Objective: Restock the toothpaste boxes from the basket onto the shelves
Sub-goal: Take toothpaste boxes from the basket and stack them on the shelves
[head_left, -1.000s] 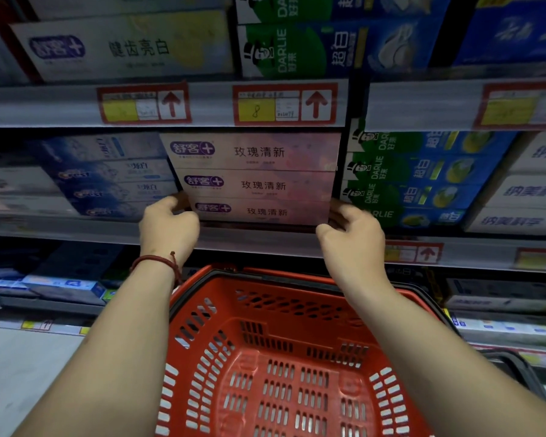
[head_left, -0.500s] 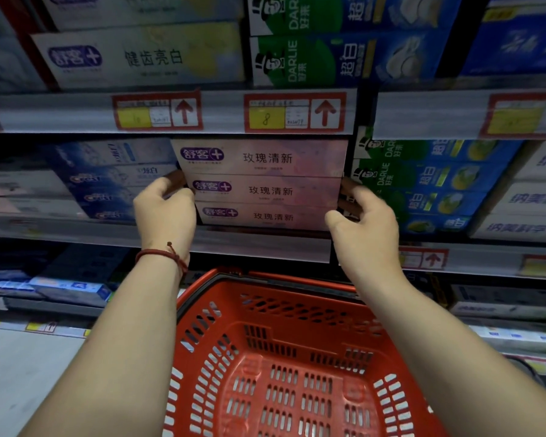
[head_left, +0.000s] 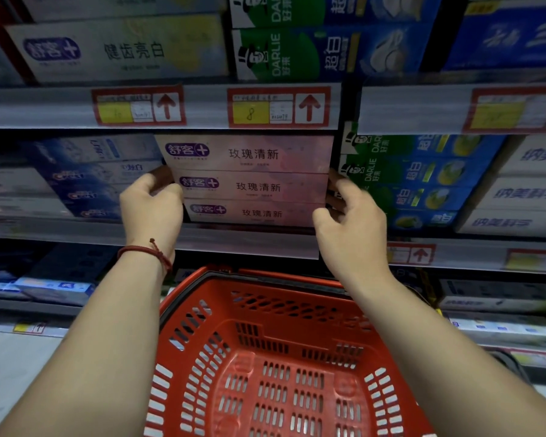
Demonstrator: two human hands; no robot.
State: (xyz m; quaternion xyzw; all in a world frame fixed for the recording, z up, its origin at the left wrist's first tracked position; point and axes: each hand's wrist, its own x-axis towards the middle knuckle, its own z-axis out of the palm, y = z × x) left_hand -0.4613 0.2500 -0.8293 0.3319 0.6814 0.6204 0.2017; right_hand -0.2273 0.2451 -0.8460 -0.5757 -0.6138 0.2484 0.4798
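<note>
- Shelf edge (head_left: 76, 228) lies under the pink boxes (head_left: 256, 187).
- Left hand (head_left: 152, 209) and right hand (head_left: 350, 222) clamp their two ends.
- Uneven pushing may tip them.

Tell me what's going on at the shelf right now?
A person is restocking toothpaste. A stack of three pink toothpaste boxes sits on the middle shelf, and the left hand grips its left end while the right hand grips its right end. The red basket sits just below the arms, with no boxes showing in the part in view.
</note>
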